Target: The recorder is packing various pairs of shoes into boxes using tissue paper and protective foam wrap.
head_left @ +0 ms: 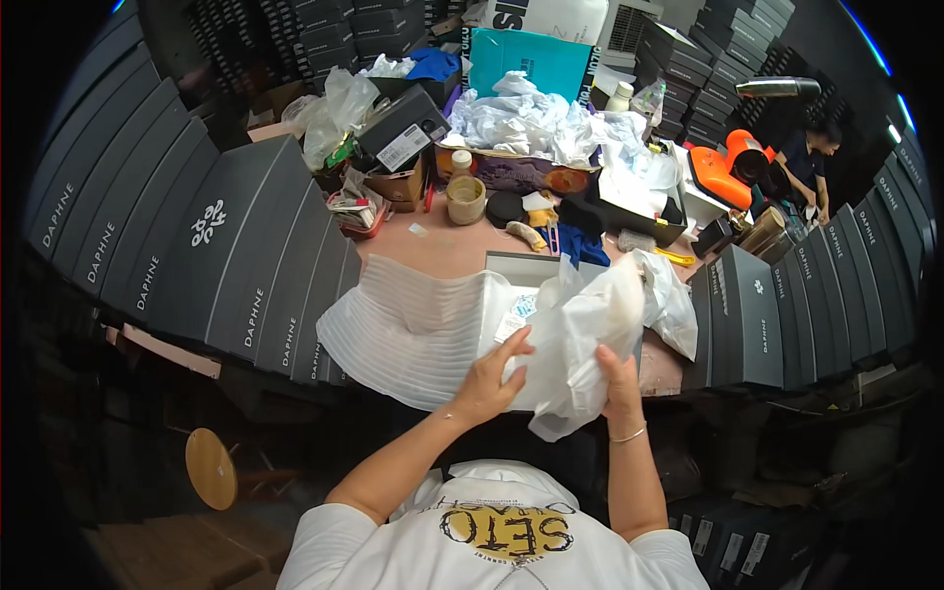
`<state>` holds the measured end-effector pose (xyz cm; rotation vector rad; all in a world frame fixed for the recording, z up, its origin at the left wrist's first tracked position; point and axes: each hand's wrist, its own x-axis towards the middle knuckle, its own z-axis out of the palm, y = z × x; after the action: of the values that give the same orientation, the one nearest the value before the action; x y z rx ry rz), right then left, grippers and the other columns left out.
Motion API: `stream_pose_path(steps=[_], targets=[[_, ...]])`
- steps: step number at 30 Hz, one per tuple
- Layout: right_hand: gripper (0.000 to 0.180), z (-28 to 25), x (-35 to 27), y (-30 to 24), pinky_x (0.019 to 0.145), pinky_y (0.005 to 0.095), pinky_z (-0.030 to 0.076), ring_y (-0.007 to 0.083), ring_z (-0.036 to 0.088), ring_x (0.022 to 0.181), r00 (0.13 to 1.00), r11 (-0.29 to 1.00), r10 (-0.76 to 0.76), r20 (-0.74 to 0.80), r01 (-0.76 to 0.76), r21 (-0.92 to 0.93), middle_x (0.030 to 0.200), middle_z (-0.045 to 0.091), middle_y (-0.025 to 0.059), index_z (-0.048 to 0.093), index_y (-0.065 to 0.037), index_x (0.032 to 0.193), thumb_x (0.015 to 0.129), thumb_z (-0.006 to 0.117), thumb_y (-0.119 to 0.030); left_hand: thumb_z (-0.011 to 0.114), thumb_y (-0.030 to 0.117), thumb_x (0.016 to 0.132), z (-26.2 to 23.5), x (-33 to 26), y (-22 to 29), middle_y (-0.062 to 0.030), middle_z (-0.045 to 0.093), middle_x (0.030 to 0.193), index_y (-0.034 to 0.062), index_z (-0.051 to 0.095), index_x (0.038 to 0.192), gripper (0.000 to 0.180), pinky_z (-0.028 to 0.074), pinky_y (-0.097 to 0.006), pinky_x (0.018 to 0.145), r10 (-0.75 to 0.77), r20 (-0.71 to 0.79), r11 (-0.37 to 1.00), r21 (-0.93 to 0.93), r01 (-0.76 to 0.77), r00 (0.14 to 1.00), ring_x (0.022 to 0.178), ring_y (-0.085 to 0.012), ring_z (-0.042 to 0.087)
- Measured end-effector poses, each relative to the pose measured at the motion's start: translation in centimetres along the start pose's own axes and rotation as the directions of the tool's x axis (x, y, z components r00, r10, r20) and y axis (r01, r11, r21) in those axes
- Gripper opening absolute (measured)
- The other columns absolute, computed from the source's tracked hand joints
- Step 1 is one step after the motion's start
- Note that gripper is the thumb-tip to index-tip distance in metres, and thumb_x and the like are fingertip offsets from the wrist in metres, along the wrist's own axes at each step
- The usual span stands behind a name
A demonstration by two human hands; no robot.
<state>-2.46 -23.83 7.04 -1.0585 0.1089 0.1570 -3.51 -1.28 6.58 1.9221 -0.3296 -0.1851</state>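
We grip a crumpled white tissue paper bundle (580, 344) with both hands: left hand (489, 379) and right hand (619, 388) closed on it, above the table (442, 251) edge, beside a white ribbed foam sheet (413, 329) and an open grey box (516, 267).
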Motion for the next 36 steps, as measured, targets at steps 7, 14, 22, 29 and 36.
stream_pose_path(steps=[7, 14, 22, 29, 36], targets=[[0.06, -3.1, -0.9, -6.0, 0.085, 0.0329, 0.051, 0.0212, 0.061, 0.101, 0.968, 0.96, -0.24, -0.068, 0.226, -0.165, 0.117, 0.059, 0.0133, 0.044, 0.007, 0.129, 0.083, 0.069, -0.024, 0.065, 0.053, 0.079, -1.3, 2.7, -2.2, -0.0242, 0.032, 0.146, 0.0077, 0.036, 0.142, 0.083, 0.007, -0.068, 0.107, -0.14, 0.282, 0.466, 0.864, -0.188, 0.949, 0.141, -0.0398, 0.017], [0.056, -5.9, -3.8, -7.6, 0.086, 0.0333, 0.05, 0.021, 0.061, 0.1, 0.89, 0.893, -0.374, -0.261, 0.27, -0.359, 0.118, 0.058, 0.0143, 0.044, 0.008, 0.129, 0.086, 0.066, -0.02, 0.073, 0.058, 0.067, 4.4, 10.0, -8.7, -0.0212, 0.029, 0.149, 0.0203, 0.036, 0.144, 0.094, 0.008, -0.072, 0.104, -0.153, 0.476, 0.517, 0.786, -0.34, 0.866, 0.141, -0.0404, 0.016], [0.051, 4.0, -5.4, -7.6, 0.084, 0.0345, 0.05, 0.0209, 0.059, 0.098, 0.844, 0.845, -0.532, -0.072, 0.524, -0.106, 0.124, 0.056, 0.0141, 0.045, 0.002, 0.13, 0.086, 0.065, -0.012, 0.065, 0.019, 0.084, -0.1, 11.4, -6.7, -0.0173, 0.04, 0.139, 0.0062, 0.047, 0.132, 0.053, 0.031, -0.038, 0.109, -0.115, 0.388, 0.939, 0.342, -0.027, 0.914, 0.134, -0.0292, 0.033], [0.05, 1.5, 7.7, 12.4, 0.084, 0.0438, 0.048, 0.0422, 0.06, 0.094, 0.954, 0.117, -0.076, 0.292, 0.299, -0.947, 0.096, 0.061, 0.0258, 0.051, 0.004, 0.124, 0.081, 0.067, -0.018, 0.07, 0.027, 0.082, -6.8, -2.0, -10.6, -0.0235, 0.043, 0.135, -0.0029, 0.039, 0.136, 0.069, 0.036, -0.045, 0.103, 0.013, -0.476, 0.869, 0.441, 0.225, 0.879, 0.125, -0.0413, 0.042], [0.052, 2.6, 8.7, 13.0, 0.085, 0.0484, 0.046, 0.0433, 0.056, 0.1, 0.932, 0.367, 0.259, 0.252, 0.147, -0.918, 0.109, 0.058, 0.022, 0.048, 0.0, 0.125, 0.081, 0.067, -0.022, 0.063, 0.039, 0.09, -4.6, -6.3, -12.3, -0.0083, 0.058, 0.116, 0.0033, 0.05, 0.125, 0.051, 0.046, -0.034, 0.085, -0.611, 0.089, 0.45, -0.778, 0.438, 0.787, 0.095, -0.0184, 0.059]])
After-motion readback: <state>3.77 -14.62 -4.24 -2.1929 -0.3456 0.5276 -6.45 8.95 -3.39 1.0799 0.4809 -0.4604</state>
